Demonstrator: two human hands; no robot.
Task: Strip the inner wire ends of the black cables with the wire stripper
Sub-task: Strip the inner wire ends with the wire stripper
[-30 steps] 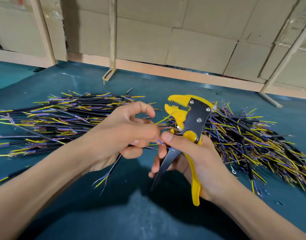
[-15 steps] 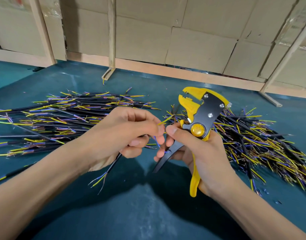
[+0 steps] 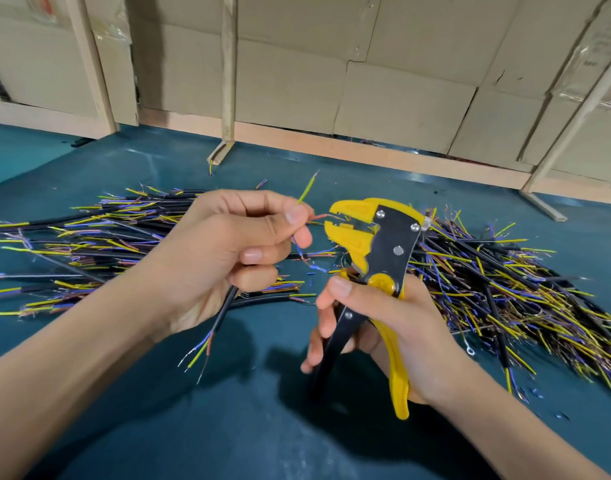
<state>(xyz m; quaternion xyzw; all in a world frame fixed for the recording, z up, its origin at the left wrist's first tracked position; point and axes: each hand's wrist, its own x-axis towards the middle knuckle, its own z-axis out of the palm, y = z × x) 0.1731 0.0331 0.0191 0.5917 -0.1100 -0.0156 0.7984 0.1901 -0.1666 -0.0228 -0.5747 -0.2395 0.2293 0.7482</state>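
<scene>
The black cable point(image 3: 224, 311) is sitting in the left hand point(image 3: 227, 251), fingers curling round it, thumb and forefinger pinching a reddish inner wire point(image 3: 319, 217) that is reaching into the mouth of the wire stripper point(image 3: 376, 251). A yellow-green wire point(image 3: 306, 188) is sticking up past the fingertips. The right hand point(image 3: 383, 327) is gripping the stripper's handles, which are standing spread apart, yellow jaws gaping. Heaps of cables are lying on the teal table point(image 3: 193, 427): one pile point(image 3: 89, 244) behind the left hand, another point(image 3: 504, 289) behind the right.
</scene>
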